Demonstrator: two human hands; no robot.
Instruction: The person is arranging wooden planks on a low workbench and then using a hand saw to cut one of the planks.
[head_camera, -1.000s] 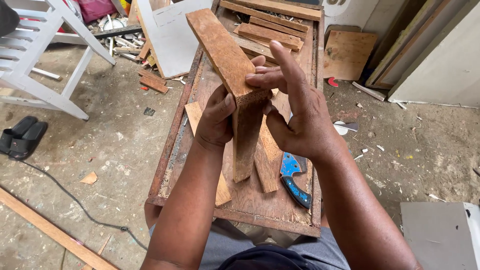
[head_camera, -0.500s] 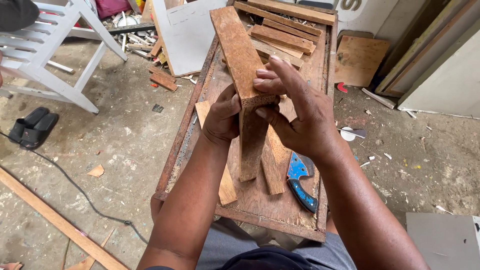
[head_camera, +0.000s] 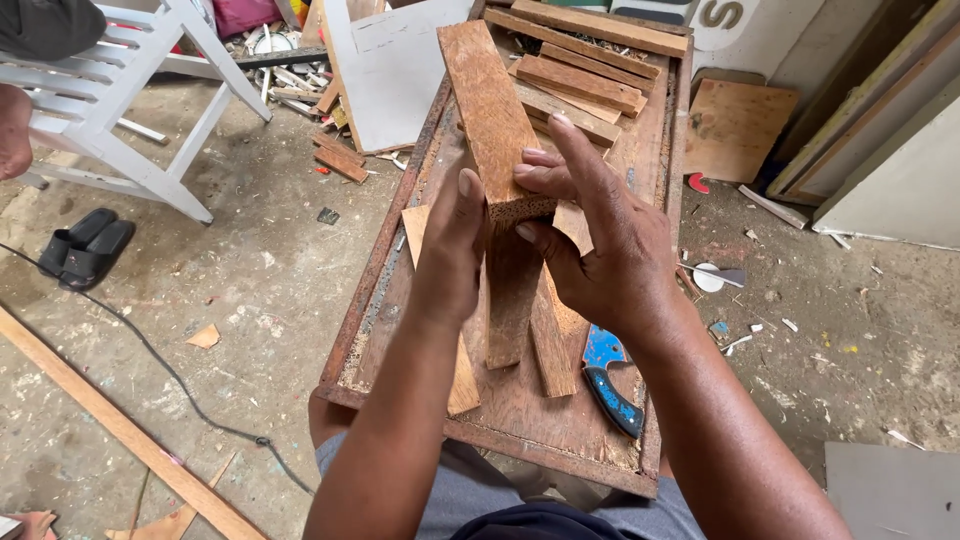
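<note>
Over wooden tray (head_camera: 372, 290) | both hands clamped on board (head_camera: 490, 110) | left (head_camera: 452, 255) | right (head_camera: 595, 245)

worn wooden table (head_camera: 400, 290), wood strips (head_camera: 580, 80), blue-handled tool (head_camera: 608, 375)

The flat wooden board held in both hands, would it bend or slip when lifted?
The wooden board looks thick and solid, so it likely stays stiff. Its face appears rough-sawn, so it probably will not slip in the left hand or right hand. Flat-sided, it should not roll, though held at one end it may feel top-heavy.
</note>
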